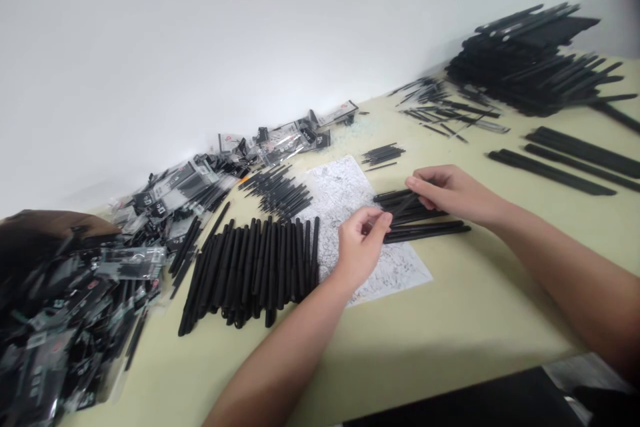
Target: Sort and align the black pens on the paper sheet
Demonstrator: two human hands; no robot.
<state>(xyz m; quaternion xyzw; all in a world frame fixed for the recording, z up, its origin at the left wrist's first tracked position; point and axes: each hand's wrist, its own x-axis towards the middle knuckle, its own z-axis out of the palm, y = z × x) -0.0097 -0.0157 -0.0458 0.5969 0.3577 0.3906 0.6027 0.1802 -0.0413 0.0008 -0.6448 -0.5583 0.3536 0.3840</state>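
My left hand [364, 240] and my right hand [443, 192] are both closed in a pinch, a short way apart. A thin dark stick [404, 208], blurred, stretches between their fingertips. Beneath the hands lie several black pen-like sticks [430, 230], partly covered by the fingers. They rest over the edge of a white sheet with a dark speckled pattern [395, 273]. Left of my left hand, many thick black pen-like barrels [265, 260] lie side by side in a dense row. Thinner dark sticks [280, 193] are gathered just behind that row.
Clear-and-black plastic packets [175, 190] pile up along the wall and at the left edge. A small group of thin sticks [383, 155] lies beyond the sheet. At the back right rises a large black stack [530, 73]; long black strips [555, 173] lie in front.
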